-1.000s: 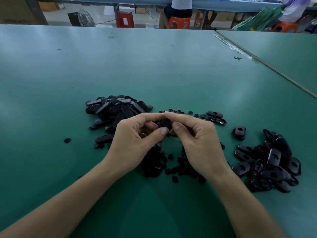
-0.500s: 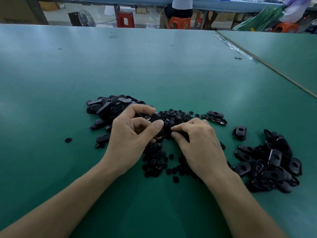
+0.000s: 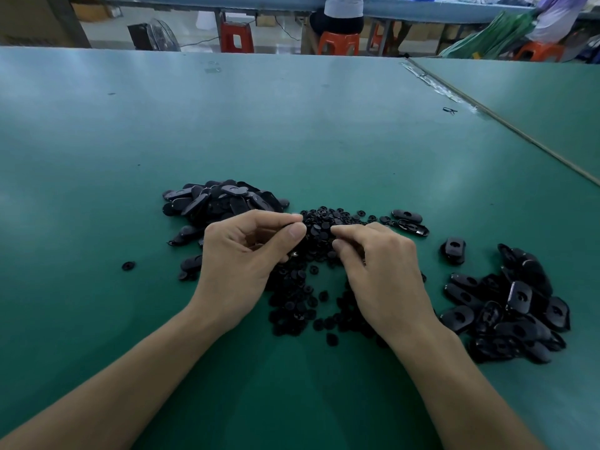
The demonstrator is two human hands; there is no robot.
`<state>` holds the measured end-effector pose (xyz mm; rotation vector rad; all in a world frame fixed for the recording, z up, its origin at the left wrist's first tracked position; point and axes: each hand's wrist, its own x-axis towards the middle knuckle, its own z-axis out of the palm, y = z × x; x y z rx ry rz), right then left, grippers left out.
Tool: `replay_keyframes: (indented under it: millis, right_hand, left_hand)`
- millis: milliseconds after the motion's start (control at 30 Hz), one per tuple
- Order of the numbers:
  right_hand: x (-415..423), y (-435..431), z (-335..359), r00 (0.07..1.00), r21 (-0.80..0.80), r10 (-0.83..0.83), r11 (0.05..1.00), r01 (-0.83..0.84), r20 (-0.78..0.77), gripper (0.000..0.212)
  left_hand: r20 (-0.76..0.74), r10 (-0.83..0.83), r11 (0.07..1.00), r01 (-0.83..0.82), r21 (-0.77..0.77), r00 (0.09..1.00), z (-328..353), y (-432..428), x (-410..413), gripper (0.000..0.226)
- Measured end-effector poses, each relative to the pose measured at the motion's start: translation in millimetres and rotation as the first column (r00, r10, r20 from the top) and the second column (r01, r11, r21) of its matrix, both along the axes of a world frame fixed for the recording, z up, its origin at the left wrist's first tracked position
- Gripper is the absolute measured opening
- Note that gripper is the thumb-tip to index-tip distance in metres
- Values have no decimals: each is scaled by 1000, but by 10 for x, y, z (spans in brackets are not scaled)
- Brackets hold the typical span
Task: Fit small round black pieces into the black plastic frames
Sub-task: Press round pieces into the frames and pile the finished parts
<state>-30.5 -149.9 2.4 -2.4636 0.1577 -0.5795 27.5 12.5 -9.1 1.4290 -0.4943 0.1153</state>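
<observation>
On the smooth green desk (image 3: 324, 141), the left hand (image 3: 246, 258) pinches a thin dark piece (image 3: 287, 225) between thumb and forefinger. The right hand (image 3: 380, 274) curls its fingertips into the heap of small round black pieces (image 3: 292, 306); whether it grips one I cannot tell. Oblong black plastic frames (image 3: 224, 203) lie heaped beyond the left hand, with a glossier heap (image 3: 509, 310) right of the right hand.

A: What is seen on the table (image 3: 97, 190)?

B: Round pieces (image 3: 302, 293) are heaped in the middle. Frames are piled in a left heap (image 3: 224, 199) and a right heap (image 3: 509, 306).

A: And the hands?

B: A black part (image 3: 292, 226) is pinched by the left hand (image 3: 240, 264). The right hand (image 3: 383, 274) is curled, its fingertips (image 3: 336, 228) set among the round pieces; whether one is held cannot be told.
</observation>
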Motion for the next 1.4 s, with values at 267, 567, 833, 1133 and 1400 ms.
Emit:
replay_keyframes:
  millis: [267,567,833,1133,1400]
  right_hand:
    - [-28,17,-3,990,228,36,971,-66,134,10]
    - [-26,40,25,983,404,64,906,-129,172,21]
    - [-34,113,47,981,461,126,868,-183,150,15]
    - [-40,160,56,981,426,126,887,-179,151,21]
    - [-53,152,40,983,340,123,926,-164,139,24]
  left_hand:
    - [-33,20,999,-21,-26,999,18,-4,-3,11]
    - [-164,24,995,-40,-92,986,7,-7,7,21]
    - [-105,1,1000,0,13,994,-3,5,3,16]
    - [-32,-54,989,58,135,998,48,7,-39,26]
    - [-27,-62,985,66,161,998,42,6,-48,32]
